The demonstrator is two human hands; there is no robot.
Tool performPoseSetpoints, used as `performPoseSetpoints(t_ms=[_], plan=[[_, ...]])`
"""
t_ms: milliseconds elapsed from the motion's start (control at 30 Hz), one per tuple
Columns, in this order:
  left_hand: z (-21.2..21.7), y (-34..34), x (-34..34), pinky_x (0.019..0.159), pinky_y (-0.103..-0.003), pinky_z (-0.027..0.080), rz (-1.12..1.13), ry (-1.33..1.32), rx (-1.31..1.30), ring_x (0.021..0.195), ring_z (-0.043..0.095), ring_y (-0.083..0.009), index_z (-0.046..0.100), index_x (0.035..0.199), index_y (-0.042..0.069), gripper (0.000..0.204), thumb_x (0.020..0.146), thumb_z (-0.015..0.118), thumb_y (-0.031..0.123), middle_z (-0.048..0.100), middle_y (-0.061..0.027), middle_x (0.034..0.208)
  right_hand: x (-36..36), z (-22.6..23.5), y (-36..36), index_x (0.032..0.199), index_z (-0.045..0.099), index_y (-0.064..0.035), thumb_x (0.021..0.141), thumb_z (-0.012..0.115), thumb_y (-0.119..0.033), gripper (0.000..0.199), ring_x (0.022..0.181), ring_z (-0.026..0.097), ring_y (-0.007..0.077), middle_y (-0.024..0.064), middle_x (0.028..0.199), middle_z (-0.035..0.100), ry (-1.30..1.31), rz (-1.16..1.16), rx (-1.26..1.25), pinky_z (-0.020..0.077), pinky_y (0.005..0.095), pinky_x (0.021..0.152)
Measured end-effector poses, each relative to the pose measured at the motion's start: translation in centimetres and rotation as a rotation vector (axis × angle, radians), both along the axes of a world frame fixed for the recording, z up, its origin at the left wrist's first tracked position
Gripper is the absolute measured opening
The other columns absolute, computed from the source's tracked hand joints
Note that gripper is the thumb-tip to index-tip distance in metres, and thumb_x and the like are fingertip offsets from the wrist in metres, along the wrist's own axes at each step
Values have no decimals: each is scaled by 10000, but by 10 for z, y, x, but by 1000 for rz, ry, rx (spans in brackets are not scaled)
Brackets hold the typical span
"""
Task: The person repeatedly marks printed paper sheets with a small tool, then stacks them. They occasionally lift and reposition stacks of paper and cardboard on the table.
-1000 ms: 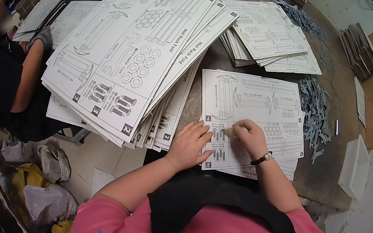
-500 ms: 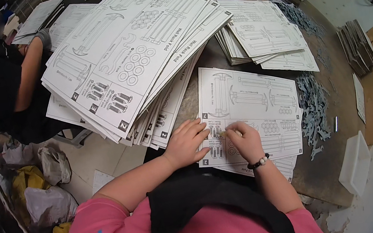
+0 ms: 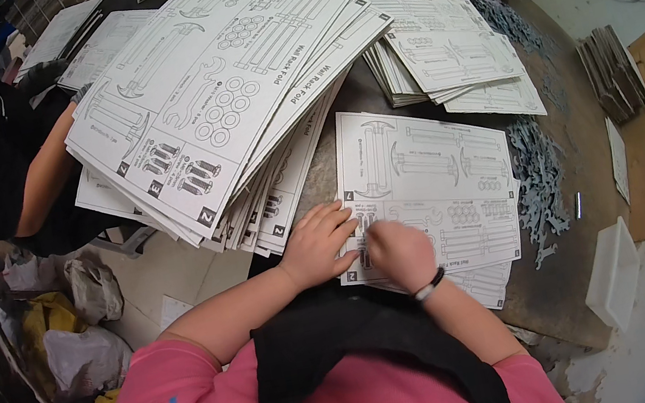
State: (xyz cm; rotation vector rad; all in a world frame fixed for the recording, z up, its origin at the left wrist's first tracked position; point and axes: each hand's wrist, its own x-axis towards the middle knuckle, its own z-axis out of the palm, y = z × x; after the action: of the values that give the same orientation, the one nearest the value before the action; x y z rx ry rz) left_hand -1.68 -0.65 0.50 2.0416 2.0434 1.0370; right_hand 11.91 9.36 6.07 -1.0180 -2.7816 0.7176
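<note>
A white printed sheet [image 3: 425, 149] with line drawings of hardware lies on the dark table before me, on top of at least one more sheet. My left hand [image 3: 317, 243] lies flat at its left edge, fingers stretched out and a little apart. Over the sheet's lower left part is my right hand [image 3: 403, 255], closed and slightly blurred, a dark bracelet [image 3: 432, 284] at its wrist. Whatever its fingers hold is hidden under the hand. The drawings beneath it are partly covered.
A tall fanned stack of printed boards [image 3: 192, 95] rises at the left, a smaller stack [image 3: 452, 58] farther right. Grey metal pieces [image 3: 541, 180] lie along the table's right side, near a white tray [image 3: 612, 276]. Co-workers sit at far left and far right.
My right hand has shifted slightly left and turned, hiding the small pale yellowish thing that showed at its fingertips. My left hand has stayed in place.
</note>
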Motion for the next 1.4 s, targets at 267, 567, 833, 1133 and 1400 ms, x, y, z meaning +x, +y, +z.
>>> performPoseSetpoints(t_ms=[267, 567, 833, 1133, 1400], plan=[[-1, 0, -2, 982, -429, 317, -12, 13, -29, 1140, 439, -268, 544, 1077, 69, 466, 687, 649, 300, 504, -96, 1134, 25, -1, 22, 849, 612, -15, 786, 568, -150, 155, 635, 542, 122, 45, 731, 596, 215, -477, -592, 431, 242, 569], [-3, 1, -1, 979, -428, 320, -18, 7, -33, 1141, 439, -268, 550, 1061, 71, 450, 684, 648, 299, 505, -99, 1133, 34, -31, 33, 871, 608, -36, 799, 547, -159, 155, 523, 524, 132, 57, 620, 573, 289, -618, -844, 409, 269, 482], [10, -6, -6, 1019, -457, 237, -154, 55, -164, 1220, 333, -323, 482, 1169, 40, 698, 644, 670, 458, 410, -141, 1258, 17, 2, 13, 826, 610, -43, 765, 566, -151, 132, 642, 590, 283, 148, 723, 606, 84, -183, -126, 465, 347, 578], [11, -15, 1, 1023, -475, 217, -199, 122, -228, 1246, 281, -354, 419, 1220, 1, 826, 642, 637, 550, 343, -171, 1318, 35, -24, 4, 889, 623, -42, 782, 563, -207, 205, 738, 591, 181, 110, 782, 627, 200, -404, -654, 455, 285, 684], [6, -15, 4, 1028, -450, 226, -173, 125, -187, 1246, 288, -334, 445, 1205, 8, 785, 636, 668, 499, 360, -164, 1307, 7, -2, -27, 720, 562, -62, 743, 554, -171, 112, 522, 560, 298, 126, 605, 555, -39, 196, 244, 464, 389, 477]])
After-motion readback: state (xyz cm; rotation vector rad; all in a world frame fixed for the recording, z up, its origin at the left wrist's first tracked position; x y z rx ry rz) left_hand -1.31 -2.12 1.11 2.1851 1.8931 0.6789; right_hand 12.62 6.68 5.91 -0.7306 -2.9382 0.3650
